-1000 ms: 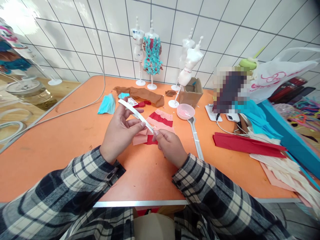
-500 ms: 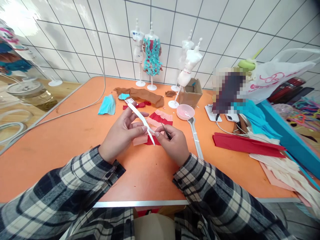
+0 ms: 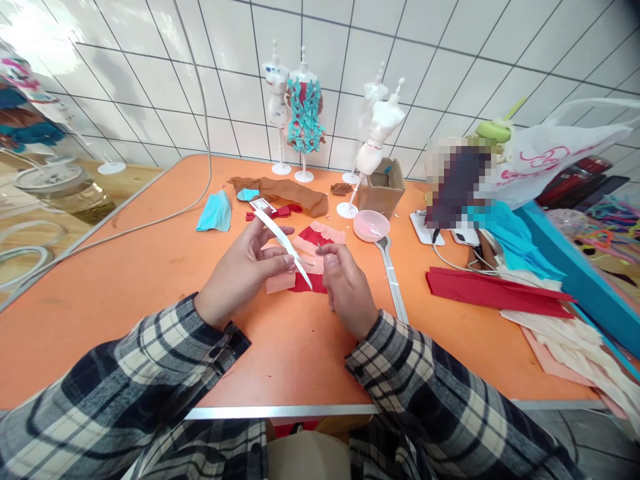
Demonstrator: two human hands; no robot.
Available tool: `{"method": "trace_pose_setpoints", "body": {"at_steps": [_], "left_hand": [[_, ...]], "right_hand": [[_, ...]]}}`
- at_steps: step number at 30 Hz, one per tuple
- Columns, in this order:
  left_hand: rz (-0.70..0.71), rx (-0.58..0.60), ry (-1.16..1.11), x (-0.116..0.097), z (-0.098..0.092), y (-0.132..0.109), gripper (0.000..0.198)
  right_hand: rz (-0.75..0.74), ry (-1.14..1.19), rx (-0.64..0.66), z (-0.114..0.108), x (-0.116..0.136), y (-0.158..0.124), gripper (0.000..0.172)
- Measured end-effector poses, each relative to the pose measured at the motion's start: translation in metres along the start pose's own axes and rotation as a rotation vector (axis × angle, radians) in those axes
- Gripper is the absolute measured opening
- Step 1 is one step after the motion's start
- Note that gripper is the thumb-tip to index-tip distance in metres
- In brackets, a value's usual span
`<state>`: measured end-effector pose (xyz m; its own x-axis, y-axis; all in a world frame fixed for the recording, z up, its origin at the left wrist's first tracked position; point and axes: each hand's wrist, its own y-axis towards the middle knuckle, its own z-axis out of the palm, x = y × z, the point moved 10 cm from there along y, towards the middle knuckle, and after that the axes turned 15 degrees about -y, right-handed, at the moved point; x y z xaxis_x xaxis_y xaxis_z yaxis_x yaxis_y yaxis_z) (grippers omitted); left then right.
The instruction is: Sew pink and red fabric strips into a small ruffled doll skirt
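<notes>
A long white strip (image 3: 280, 235) is pinched between the thumb and fingers of my left hand (image 3: 246, 267); its pointed lower end hangs free. To its right, my right hand (image 3: 349, 288) is closed around a small dark tool, of which little shows between thumb and forefinger. A narrow gap lies between the right fingertips and the strip. Below both hands, red crepe paper (image 3: 306, 283) and pink crepe paper (image 3: 280, 283) lie on the orange table (image 3: 290, 347). A printed label (image 3: 265, 205) shows beyond the left fingertips.
Small white mannequins (image 3: 383, 123) stand at the back, one in a turquoise outfit (image 3: 304, 117). Right of centre are a pink bowl (image 3: 371, 226), a cardboard box (image 3: 385, 190) and grey tweezers (image 3: 393, 280). Folded red paper (image 3: 495, 291) lies at the right, a cable (image 3: 150, 223) at the left.
My right hand has drawn slightly away from the strip and turned, so the dark tool is mostly hidden. The left hand has barely moved and keeps the strip.
</notes>
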<state>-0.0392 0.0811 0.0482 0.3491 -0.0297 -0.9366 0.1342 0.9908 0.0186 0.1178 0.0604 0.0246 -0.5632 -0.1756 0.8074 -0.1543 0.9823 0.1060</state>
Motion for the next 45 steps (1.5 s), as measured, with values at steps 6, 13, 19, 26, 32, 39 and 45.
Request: {"method": "trace_pose_setpoints", "body": {"at_steps": [6, 13, 19, 26, 32, 39, 45], "left_hand": [[0.047, -0.024, 0.066, -0.007, -0.002, 0.001, 0.086], [0.039, -0.003, 0.080, -0.004, 0.001, 0.001, 0.093], [0.027, 0.016, 0.078, 0.000, 0.004, -0.001, 0.094], [0.050, 0.013, 0.053, -0.001, 0.006, -0.002, 0.085], [0.028, -0.006, 0.032, 0.001, 0.003, -0.002, 0.080], [0.018, -0.003, -0.001, 0.005, 0.004, -0.003, 0.079], [0.008, 0.019, -0.024, 0.010, 0.009, -0.006, 0.089]], "right_hand": [[-0.147, -0.076, 0.080, 0.010, 0.016, -0.003, 0.045], [-0.111, -0.113, 0.102, 0.014, 0.013, 0.000, 0.044], [-0.096, -0.129, 0.113, 0.016, 0.010, -0.002, 0.044], [-0.079, -0.136, 0.107, 0.018, 0.007, -0.002, 0.043], [-0.078, -0.136, 0.107, 0.016, 0.009, -0.003, 0.043], [-0.092, -0.116, 0.082, 0.016, 0.008, -0.003, 0.042], [-0.102, -0.121, 0.060, 0.015, 0.010, -0.003, 0.038]]}}
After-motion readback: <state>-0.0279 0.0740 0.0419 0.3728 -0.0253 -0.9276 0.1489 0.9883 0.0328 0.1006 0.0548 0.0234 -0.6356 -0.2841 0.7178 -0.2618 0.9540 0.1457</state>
